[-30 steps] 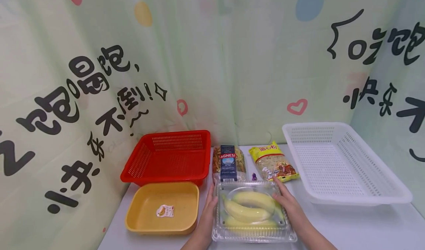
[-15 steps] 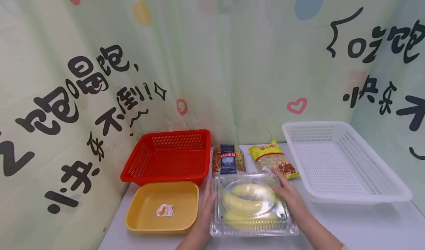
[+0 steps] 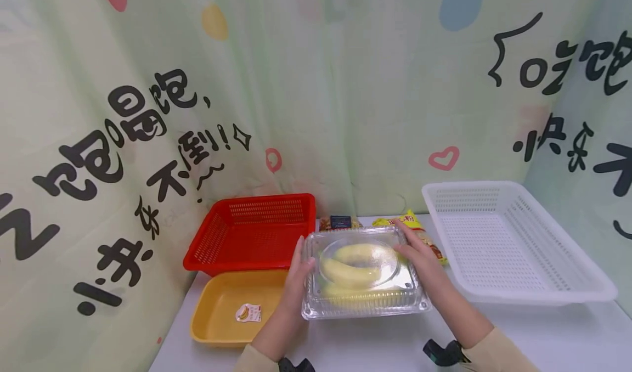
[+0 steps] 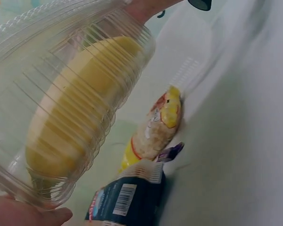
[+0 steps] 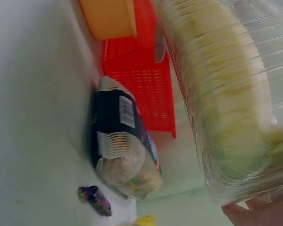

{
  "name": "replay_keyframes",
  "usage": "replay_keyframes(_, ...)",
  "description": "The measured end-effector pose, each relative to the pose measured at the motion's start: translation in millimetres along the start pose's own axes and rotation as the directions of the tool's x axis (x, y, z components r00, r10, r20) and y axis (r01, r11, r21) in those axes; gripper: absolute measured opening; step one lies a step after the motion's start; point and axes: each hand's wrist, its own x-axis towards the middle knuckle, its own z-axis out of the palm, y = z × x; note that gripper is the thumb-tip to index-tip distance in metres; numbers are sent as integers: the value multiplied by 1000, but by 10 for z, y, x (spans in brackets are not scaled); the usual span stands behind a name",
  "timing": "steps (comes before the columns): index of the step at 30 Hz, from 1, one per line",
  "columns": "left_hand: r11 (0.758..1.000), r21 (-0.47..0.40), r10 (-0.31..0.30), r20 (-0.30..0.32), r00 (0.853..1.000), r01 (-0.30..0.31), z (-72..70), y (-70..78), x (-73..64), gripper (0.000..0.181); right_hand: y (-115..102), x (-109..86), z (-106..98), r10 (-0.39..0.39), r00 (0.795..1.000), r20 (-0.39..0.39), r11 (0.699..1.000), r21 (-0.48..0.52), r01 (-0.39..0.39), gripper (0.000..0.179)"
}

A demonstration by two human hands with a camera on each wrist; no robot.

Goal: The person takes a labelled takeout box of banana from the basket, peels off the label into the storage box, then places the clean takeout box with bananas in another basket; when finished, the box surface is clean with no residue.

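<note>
A clear plastic clamshell box (image 3: 365,304) with bananas (image 3: 351,273) inside is held up above the table, its lid closed. My left hand (image 3: 296,279) grips its left side and my right hand (image 3: 423,262) its right side. The thumbs lie along the lid edges. In the left wrist view a banana (image 4: 85,103) shows through the ribbed wall, and fingertips (image 4: 52,217) reach under a corner. The right wrist view shows right-hand fingers (image 5: 259,215) at the box's lower corner. Most of the fingers are hidden beneath or behind the box.
A red basket (image 3: 249,270) and a yellow tray (image 3: 207,311) with a banana sticker stand left. The white basket (image 3: 538,295) is right. Behind the box lie an Agnesi pasta bag (image 3: 340,222) and a yellow food bag (image 3: 411,217). A small purple wrapped item (image 5: 95,200) lies near them.
Both hands have raised the box of bananas and shifted it slightly left and away from me. It now covers much of the two bags and overlaps the yellow tray's side less clearly.
</note>
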Motion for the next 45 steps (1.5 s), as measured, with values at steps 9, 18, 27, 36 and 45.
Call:
replay_keyframes(9, 995, -77, 59, -44, 997, -62, -179, 249, 255, 71, -197, 351, 175, 73, 996, 42, 992, 101, -77, 62)
replay_keyframes(18, 988, -146, 30, -106, 994, -45, -459, 500, 430, 70, -284, 738, 446, 35, 999, 28, 994, 101, -38, 62)
replay_keyframes(27, 989, -138, 36, -175, 984, -61, -717, 667, 573, 61, -365, 1072, 716, 21, 999, 42, 992, 126, -26, 64)
replay_keyframes(36, 977, -206, 14, -207, 978, -58, -962, 734, 609, 53, -446, 1243, 935, -4, 994, 106, 993, 117, -8, 72)
replay_keyframes(45, 962, -262, 9, -228, 974, -70, -1183, 847, 627, 56, -383, 1227, 1015, 126, 969, 213, 990, 28, -135, 78)
